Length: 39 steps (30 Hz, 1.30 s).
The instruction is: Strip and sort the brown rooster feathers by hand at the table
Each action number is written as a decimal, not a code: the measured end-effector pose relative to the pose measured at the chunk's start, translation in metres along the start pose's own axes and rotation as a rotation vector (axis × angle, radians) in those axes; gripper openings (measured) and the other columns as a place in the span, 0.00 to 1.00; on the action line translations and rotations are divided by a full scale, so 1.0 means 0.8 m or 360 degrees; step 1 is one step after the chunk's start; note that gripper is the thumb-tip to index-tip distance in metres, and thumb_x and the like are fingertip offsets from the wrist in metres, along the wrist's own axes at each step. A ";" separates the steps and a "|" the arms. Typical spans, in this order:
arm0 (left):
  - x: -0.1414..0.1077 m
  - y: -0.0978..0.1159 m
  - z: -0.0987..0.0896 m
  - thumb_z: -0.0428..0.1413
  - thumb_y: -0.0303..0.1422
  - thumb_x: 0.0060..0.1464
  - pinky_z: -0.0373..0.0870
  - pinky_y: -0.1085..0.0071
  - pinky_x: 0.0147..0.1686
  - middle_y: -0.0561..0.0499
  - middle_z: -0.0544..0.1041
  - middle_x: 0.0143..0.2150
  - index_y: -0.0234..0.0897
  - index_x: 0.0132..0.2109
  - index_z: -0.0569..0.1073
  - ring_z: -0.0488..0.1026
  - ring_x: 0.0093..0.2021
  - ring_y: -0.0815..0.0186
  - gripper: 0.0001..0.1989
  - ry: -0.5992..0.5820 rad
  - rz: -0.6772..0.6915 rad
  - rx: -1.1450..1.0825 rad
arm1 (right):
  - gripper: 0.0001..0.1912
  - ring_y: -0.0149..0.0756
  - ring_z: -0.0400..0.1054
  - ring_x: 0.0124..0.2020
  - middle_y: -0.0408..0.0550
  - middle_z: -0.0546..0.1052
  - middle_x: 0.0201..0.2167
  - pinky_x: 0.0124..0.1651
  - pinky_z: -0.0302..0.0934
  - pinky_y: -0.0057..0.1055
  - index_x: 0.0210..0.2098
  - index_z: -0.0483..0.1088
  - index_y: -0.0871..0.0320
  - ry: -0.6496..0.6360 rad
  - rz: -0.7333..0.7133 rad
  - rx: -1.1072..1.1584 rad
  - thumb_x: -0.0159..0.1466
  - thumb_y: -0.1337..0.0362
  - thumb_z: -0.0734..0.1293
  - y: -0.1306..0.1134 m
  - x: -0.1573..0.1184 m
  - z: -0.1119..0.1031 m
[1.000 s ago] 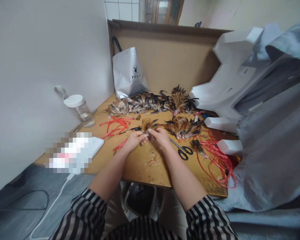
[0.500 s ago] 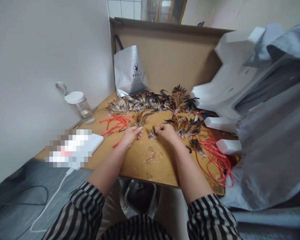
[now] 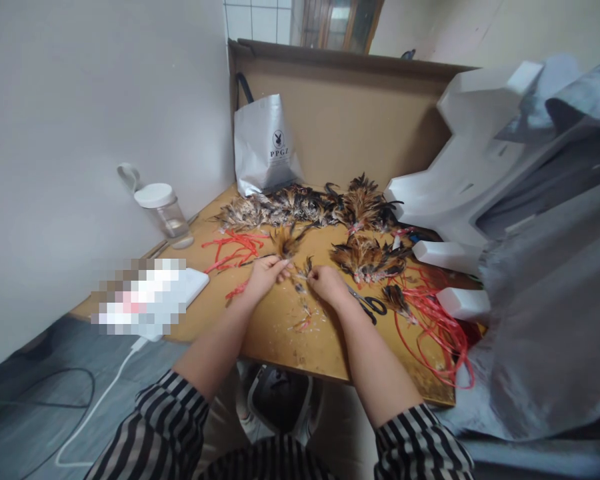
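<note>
My left hand [image 3: 269, 275] pinches the base of a brown feather bunch [image 3: 286, 243], whose tips fan upward. Close beside it on the right, my right hand [image 3: 325, 283] has its fingers pressed together on a small dark feather [image 3: 307, 267]. Below the hands, feather scraps and red bits [image 3: 304, 321] lie on the wooden table [image 3: 290, 353]. Black-handled scissors [image 3: 373, 305] rest right of my right wrist. A brown feather cluster [image 3: 367, 257] with red-tied bases lies beyond my right hand, and a small dark bunch [image 3: 395, 298] is near the scissors.
Red strips [image 3: 237, 247] lie left and red cords [image 3: 437, 320] right. A long feather row [image 3: 290, 205] runs along the back before a silver bag [image 3: 265, 147]. A lidded jar [image 3: 165, 213] stands left, white foam [image 3: 425, 187] right. A black bin [image 3: 279, 399] is below the table.
My right hand has moved slightly down and toward my left hand, which keeps its feather bunch. The scissors show more fully. The whole view has shifted a little.
</note>
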<state>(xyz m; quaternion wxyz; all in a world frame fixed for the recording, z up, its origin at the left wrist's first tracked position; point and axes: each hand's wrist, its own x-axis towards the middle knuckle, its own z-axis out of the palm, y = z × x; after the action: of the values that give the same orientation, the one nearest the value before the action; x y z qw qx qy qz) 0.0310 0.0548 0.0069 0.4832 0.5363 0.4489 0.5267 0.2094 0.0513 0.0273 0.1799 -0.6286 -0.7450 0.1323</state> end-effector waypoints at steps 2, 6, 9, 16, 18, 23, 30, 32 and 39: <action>-0.002 -0.002 0.001 0.53 0.38 0.49 0.59 0.77 0.19 0.50 0.72 0.21 0.30 0.31 0.74 0.64 0.18 0.74 0.14 0.0037 0.0119 0.0194 | 0.07 0.31 0.64 0.24 0.48 0.75 0.24 0.27 0.49 0.25 0.26 0.73 0.57 -0.0004 0.0001 0.0056 0.52 0.65 0.62 0.004 0.003 0.003; -0.005 -0.004 -0.001 0.52 0.37 0.50 0.60 0.77 0.20 0.51 0.73 0.22 0.32 0.25 0.73 0.64 0.19 0.74 0.13 0.0143 0.0348 0.0409 | 0.06 0.29 0.62 0.23 0.46 0.74 0.22 0.26 0.49 0.24 0.24 0.71 0.58 0.0060 -0.0011 0.0156 0.52 0.65 0.62 0.011 0.006 0.004; -0.006 -0.003 0.000 0.52 0.37 0.50 0.60 0.77 0.21 0.51 0.72 0.22 0.33 0.25 0.72 0.64 0.20 0.74 0.13 0.0159 0.0396 0.0431 | 0.05 0.28 0.61 0.22 0.44 0.73 0.20 0.26 0.49 0.24 0.22 0.69 0.58 0.0126 -0.0013 0.0264 0.51 0.65 0.63 0.013 0.007 0.004; -0.002 0.005 0.003 0.55 0.41 0.47 0.57 0.78 0.17 0.50 0.73 0.23 0.30 0.31 0.73 0.64 0.18 0.75 0.15 0.0090 0.0088 -0.0051 | 0.05 0.25 0.59 0.16 0.40 0.69 0.14 0.22 0.52 0.22 0.25 0.69 0.60 -0.0026 0.0064 0.1102 0.48 0.68 0.63 0.016 0.013 0.008; 0.000 0.005 0.001 0.57 0.42 0.45 0.58 0.78 0.18 0.48 0.75 0.28 0.30 0.35 0.73 0.65 0.20 0.75 0.17 0.0087 -0.0013 -0.0253 | 0.04 0.25 0.58 0.14 0.40 0.69 0.14 0.20 0.53 0.22 0.24 0.69 0.61 -0.0108 0.0166 0.1426 0.48 0.68 0.64 0.014 0.014 0.007; -0.002 0.007 0.000 0.59 0.39 0.44 0.58 0.81 0.18 0.48 0.75 0.30 0.29 0.37 0.72 0.66 0.21 0.77 0.17 -0.0008 -0.0165 -0.0495 | 0.08 0.26 0.64 0.17 0.42 0.71 0.16 0.20 0.57 0.22 0.22 0.67 0.61 -0.0156 0.0380 0.1979 0.43 0.66 0.70 0.003 0.010 -0.002; -0.005 0.009 0.000 0.59 0.31 0.46 0.64 0.83 0.21 0.44 0.77 0.34 0.29 0.37 0.72 0.72 0.26 0.74 0.11 -0.0317 -0.0471 -0.0820 | 0.13 0.25 0.65 0.23 0.41 0.73 0.21 0.23 0.56 0.21 0.25 0.69 0.60 -0.0288 0.0335 0.2431 0.41 0.63 0.74 -0.013 0.002 -0.003; -0.007 0.010 -0.001 0.58 0.28 0.47 0.65 0.83 0.22 0.44 0.77 0.34 0.29 0.38 0.72 0.72 0.26 0.74 0.09 -0.0431 -0.0513 -0.0903 | 0.13 0.26 0.67 0.25 0.42 0.75 0.23 0.25 0.57 0.21 0.26 0.70 0.60 -0.0346 0.0304 0.2460 0.43 0.62 0.74 -0.016 0.002 0.002; -0.010 0.014 -0.001 0.57 0.25 0.48 0.65 0.85 0.21 0.48 0.76 0.28 0.28 0.35 0.74 0.70 0.23 0.76 0.05 -0.0544 -0.0571 -0.1046 | 0.12 0.27 0.68 0.26 0.43 0.76 0.24 0.25 0.55 0.22 0.26 0.72 0.60 -0.0502 0.0184 0.2381 0.44 0.61 0.74 -0.019 -0.001 0.010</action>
<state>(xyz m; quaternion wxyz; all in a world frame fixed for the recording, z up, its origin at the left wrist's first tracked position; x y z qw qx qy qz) 0.0297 0.0451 0.0166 0.7806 0.3462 0.2565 0.4528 0.1927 0.0481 0.0268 0.4419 -0.3510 -0.4399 0.6986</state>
